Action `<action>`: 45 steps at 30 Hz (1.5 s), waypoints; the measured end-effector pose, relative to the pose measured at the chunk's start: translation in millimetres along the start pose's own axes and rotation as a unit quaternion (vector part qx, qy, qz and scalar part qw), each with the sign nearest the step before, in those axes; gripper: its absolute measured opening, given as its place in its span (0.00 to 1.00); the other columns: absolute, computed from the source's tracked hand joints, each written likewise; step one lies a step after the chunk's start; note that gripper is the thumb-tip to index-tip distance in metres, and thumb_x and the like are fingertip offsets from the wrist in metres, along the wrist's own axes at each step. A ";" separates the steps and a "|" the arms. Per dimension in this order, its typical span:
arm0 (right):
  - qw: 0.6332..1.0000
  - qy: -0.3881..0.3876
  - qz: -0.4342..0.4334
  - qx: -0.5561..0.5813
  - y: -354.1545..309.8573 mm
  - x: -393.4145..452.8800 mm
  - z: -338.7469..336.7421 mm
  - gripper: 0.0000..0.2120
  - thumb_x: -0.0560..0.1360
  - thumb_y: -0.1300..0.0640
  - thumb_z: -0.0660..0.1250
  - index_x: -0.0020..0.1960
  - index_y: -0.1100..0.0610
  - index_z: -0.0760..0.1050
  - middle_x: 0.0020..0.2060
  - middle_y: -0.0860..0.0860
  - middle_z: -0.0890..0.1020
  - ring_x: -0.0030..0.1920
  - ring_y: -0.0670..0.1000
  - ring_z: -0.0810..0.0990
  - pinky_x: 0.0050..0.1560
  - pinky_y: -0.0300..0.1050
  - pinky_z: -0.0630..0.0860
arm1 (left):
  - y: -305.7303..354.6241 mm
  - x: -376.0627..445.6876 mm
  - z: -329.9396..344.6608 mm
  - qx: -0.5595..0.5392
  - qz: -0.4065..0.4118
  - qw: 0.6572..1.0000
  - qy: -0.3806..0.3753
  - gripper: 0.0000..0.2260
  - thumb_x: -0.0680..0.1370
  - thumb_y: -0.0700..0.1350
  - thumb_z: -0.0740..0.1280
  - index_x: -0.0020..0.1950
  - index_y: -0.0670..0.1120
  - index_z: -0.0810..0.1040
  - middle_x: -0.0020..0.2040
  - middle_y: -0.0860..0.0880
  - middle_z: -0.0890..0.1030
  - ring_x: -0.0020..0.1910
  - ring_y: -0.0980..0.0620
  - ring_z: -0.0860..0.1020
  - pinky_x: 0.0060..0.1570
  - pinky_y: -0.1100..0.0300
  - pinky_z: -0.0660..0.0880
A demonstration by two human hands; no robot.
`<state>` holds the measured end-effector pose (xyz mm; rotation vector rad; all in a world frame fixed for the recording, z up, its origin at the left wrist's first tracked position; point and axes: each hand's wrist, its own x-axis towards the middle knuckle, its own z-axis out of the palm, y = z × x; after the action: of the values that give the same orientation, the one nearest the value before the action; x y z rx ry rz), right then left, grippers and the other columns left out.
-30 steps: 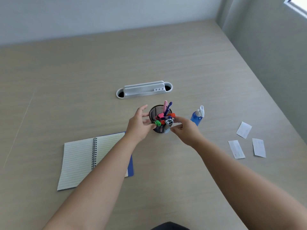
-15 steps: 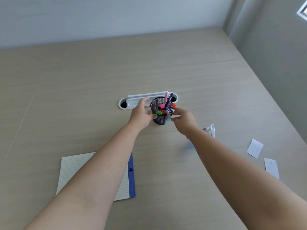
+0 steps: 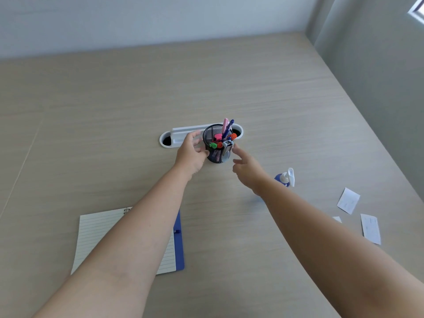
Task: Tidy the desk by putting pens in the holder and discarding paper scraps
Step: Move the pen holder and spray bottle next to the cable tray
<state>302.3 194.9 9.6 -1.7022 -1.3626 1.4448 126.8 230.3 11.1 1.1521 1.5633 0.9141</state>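
Mesh pen holder (image 3: 214, 143) now stands far out on the worktop (image 3: 114, 99), directly in front of the white cable grommet (image 3: 181, 136) — a second ago it sat nearer the person, beside the open spiral notebook (image 3: 128, 239) and the blue sanitizer bottle (image 3: 284, 179). It has been pushed or carried away across that interval.

Left hand (image 3: 191, 154): fingers curved against the holder's left wall, thumb low on the mesh; a loose cupping hold, still in contact. Right hand (image 3: 246, 167): half a second ago it was pressed to the right side of the holder; now it has come off, fingers spread and slack, holding nothing, index tip just beside the stapler-like silver clip (image 3: 227, 146) that hangs on the rim.

Contents: pens and markers (image 3: 226, 130) all stand in the holder — pink, blue, green cap, orange caps. No loose pen visible on the worktop.

Reading: the pen half of the task looks done, and the holder has been parked at the back. The right hand releasing suggests placement is finished.

Left to do — the paper scraps (image 3: 348, 200). Three white slips lie flat well to the right, near the worktop's edge, one mostly hidden behind the right forearm. No bin in view; where they go cannot be told.
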 end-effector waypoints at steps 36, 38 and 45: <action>0.983 0.154 -0.065 -0.077 34.4 63.5 -32.9 0.22 0.74 0.57 0.67 0.66 0.51 0.66 0.51 0.46 0.75 0.51 0.52 0.76 0.45 0.46 0.72 | -91.5 -54.4 38.5 0.543 0.045 0.838 -0.038 0.32 0.80 0.61 0.43 0.77 0.46 0.36 0.78 0.49 0.36 0.78 0.46 0.40 0.74 0.42 0.40; 0.982 0.157 -0.069 -0.077 27.8 76.2 -32.6 0.22 0.74 0.57 0.67 0.66 0.52 0.66 0.51 0.47 0.76 0.49 0.51 0.76 0.43 0.45 0.70 | -93.3 -54.0 38.5 0.540 0.046 0.840 -0.035 0.32 0.80 0.62 0.42 0.77 0.46 0.36 0.79 0.49 0.36 0.78 0.46 0.40 0.74 0.42 0.40; 0.985 0.146 -0.066 -0.070 20.4 98.3 -24.7 0.19 0.74 0.57 0.69 0.62 0.54 0.68 0.48 0.44 0.74 0.44 0.48 0.75 0.33 0.35 0.66 | -100.5 -51.4 39.1 0.537 0.046 0.842 -0.030 0.33 0.79 0.63 0.41 0.77 0.47 0.36 0.79 0.49 0.37 0.78 0.46 0.40 0.74 0.42 0.40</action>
<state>325.2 282.2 -40.9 -1.7917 -1.4069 1.0013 144.9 154.4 -79.4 1.9938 2.0205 -0.0595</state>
